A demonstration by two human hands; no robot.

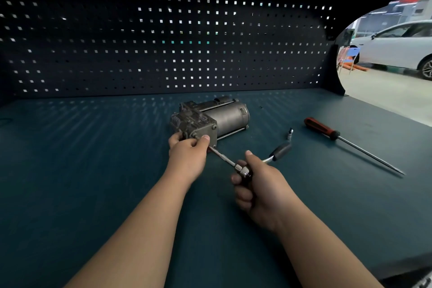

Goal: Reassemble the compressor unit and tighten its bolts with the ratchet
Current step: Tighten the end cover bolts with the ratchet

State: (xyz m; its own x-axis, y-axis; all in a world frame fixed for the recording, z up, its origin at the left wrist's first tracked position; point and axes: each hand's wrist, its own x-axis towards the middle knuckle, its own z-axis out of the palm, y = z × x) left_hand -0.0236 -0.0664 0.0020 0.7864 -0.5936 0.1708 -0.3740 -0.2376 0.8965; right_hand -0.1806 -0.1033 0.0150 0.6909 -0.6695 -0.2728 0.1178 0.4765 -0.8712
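- A compressor unit (210, 119), grey metal with a cylindrical body, lies on its side in the middle of a dark teal counter (93, 147), in front of a perforated back panel (163, 42).
- The left hand (187, 151) grips the near end of the unit, fingers curled round its corner and thumb on the end face.
- The right hand (256, 186) is wrapped round the head of a ratchet (243, 170). Its extension bar (222, 157) reaches to the end face, and its black handle (281, 149) sticks out to the right.
- This looks like the bolt-tightening step. The next move probably calls for steadying the unit while swinging the handle, with the bar kept square to the bolt.
- The bolt under the tool is hidden by the left thumb, so whether the socket is seated cannot be told. One other bolt (214, 127) shows on the face.
- To the right lie a small loose socket (289, 135) and a red-handled screwdriver (322, 129).
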